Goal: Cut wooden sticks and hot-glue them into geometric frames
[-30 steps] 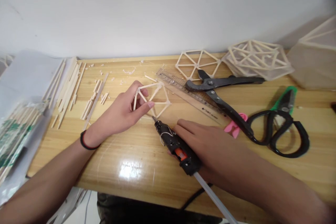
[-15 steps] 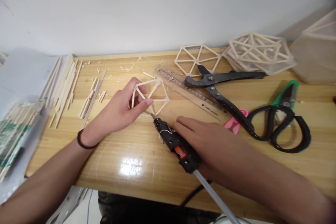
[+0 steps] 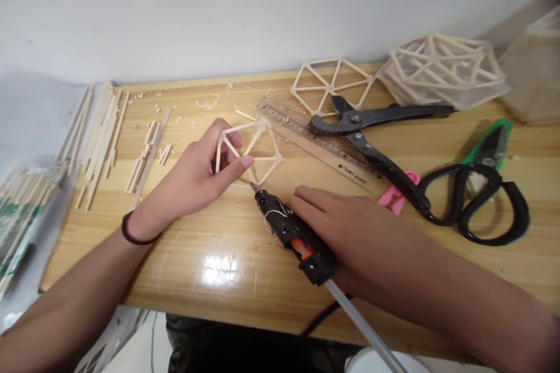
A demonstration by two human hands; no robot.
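Note:
My left hand (image 3: 201, 169) is closed on a small wooden stick frame (image 3: 262, 158), its thumb pressing near the middle joint. The frame is built of short pale sticks joined at whitish, glue-like corners. Wrapped in my right hand (image 3: 332, 221) is a black hot glue gun (image 3: 289, 224) with an orange part in its side. A long clear glue stick (image 3: 363, 326) sticks out of its back end. The gun's metal nozzle points at the frame's lower corner, touching it or very close. The fingers under the gun are mostly hidden.
Behind the frame lie a clear ruler (image 3: 301, 128), black pliers (image 3: 363, 122) and another stick hexagon (image 3: 330, 88). Farther right are black-handled scissors (image 3: 485, 198), a pink clip (image 3: 399, 192) and stacked stick frames (image 3: 441, 67). Loose sticks (image 3: 98, 134) and bagged sticks (image 3: 26, 204) lie left.
The view has shifted slightly. Both hands keep their hold, and the glue gun's nozzle stays at the same lower corner of the stick frame.

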